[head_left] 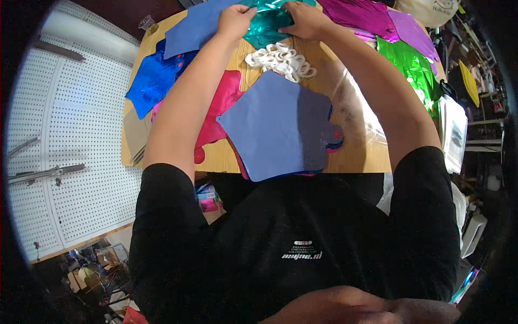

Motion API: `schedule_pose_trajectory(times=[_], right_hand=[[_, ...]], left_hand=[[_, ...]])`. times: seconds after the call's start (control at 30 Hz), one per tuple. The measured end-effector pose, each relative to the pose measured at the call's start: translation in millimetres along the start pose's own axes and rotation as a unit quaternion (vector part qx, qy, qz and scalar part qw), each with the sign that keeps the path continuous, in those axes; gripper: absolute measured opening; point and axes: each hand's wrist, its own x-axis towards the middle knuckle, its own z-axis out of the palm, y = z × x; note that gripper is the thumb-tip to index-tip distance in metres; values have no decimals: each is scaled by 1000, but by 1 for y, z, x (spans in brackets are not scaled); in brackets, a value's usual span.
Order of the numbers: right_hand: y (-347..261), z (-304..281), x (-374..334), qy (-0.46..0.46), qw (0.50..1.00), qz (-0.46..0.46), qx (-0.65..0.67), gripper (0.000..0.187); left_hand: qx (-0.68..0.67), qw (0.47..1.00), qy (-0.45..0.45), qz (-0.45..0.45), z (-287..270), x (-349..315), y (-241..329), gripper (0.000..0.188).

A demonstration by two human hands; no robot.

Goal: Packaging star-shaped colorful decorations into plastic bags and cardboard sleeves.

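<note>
At the far edge of the table, a shiny teal foil piece [265, 28] lies between my hands; it looks like an uninflated foil balloon. My left hand [235, 21] pinches its left side with the fingertips. On its right side, my right hand [305, 21] grips with thumb and fingers curved around the edge. Just nearer to me is a heap of white rings [281, 59], perhaps ribbon coils. A stack of flat foil pieces, topped by a dull blue one [278, 127], hangs slightly over the table's front edge.
Red foil [218, 110] and shiny blue foil [154, 75] lie left on the wooden table [359, 159]. Purple foil [360, 16] and green foil [407, 70] are on the right, beside clear plastic [364, 102]. A small clear cup [147, 22] stands far left. White pegboard [81, 119] flanks the table.
</note>
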Motion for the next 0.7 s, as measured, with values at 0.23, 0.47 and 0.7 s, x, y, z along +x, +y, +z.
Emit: schedule_pose_trajectory(times=[0.23, 0.47, 0.7], right_hand=[[12, -7, -16, -68, 996, 45, -20, 69], [-17, -19, 23, -178, 979, 62, -78, 99], [-15, -14, 21, -257, 951, 129, -114, 102]], left_hand=[[-21, 987, 157, 7, -5, 14, 39, 21], [25, 959, 256, 118, -89, 33, 77, 17], [37, 907, 392, 149, -139, 16, 136, 22]])
